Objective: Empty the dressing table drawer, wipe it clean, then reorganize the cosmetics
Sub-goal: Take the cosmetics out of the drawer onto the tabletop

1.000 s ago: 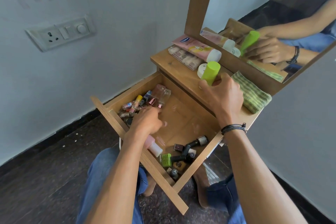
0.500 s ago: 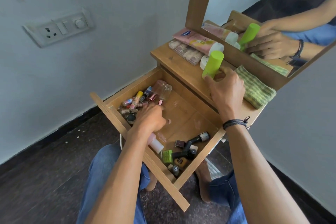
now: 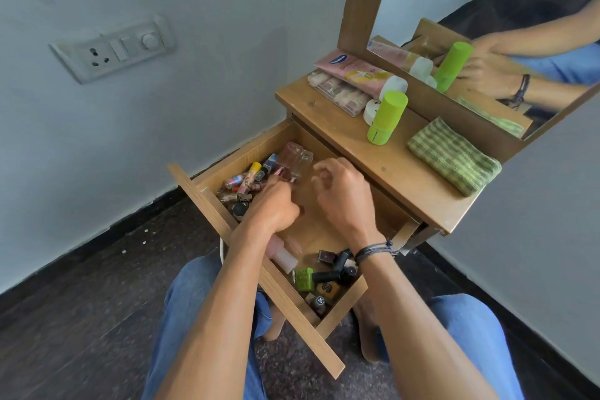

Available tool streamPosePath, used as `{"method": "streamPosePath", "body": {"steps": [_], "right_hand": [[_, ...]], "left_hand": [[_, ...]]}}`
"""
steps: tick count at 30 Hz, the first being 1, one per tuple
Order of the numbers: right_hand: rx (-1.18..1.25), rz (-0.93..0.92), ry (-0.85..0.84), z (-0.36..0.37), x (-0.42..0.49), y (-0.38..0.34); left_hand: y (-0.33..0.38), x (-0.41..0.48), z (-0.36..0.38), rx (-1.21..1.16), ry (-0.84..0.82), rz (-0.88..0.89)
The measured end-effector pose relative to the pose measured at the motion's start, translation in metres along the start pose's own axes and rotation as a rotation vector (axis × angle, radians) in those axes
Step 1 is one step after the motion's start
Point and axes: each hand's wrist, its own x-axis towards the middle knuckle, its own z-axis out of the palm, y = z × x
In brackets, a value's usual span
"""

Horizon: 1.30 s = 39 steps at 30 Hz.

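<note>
The drawer (image 3: 298, 318) of the dressing table stood pulled out over the person's knees, with both hands inside it. The left hand (image 3: 272, 208) reached into the heap of small cosmetics (image 3: 250, 180) in the far left corner, its fingers curled down among them; whether they pinched anything could not be told. The right hand (image 3: 344, 195) hovered over the drawer's bare wooden middle, fingers loosely curled and holding nothing, near a clear glass bottle (image 3: 297, 157). Dark nail-polish bottles (image 3: 331, 274) lay in the near corner. On the bench (image 3: 406, 172) a green bottle (image 3: 386, 117) stood upright, beside a white jar (image 3: 369, 110), a pink tube (image 3: 357, 73) and a folded green checked cloth (image 3: 454, 159).
</note>
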Motion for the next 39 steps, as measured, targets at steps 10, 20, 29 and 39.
{"method": "streamPosePath", "body": {"steps": [10, 20, 29, 39], "right_hand": [[-0.171, -0.156, -0.320, 0.034, 0.028, 0.006], [-0.325, -0.207, -0.312, 0.035, 0.043, 0.000], [-0.414, -0.096, -0.387, 0.024, 0.048, -0.010], [-0.409, -0.113, -0.432, 0.024, 0.040, -0.003]], "left_hand": [[0.001, -0.003, -0.005, -0.113, 0.006, 0.013], [0.004, -0.007, -0.008, -0.167, 0.011, 0.013], [0.004, -0.012, -0.013, -0.225, 0.048, -0.008], [0.001, -0.007, -0.011, -0.229, 0.106, -0.033]]}}
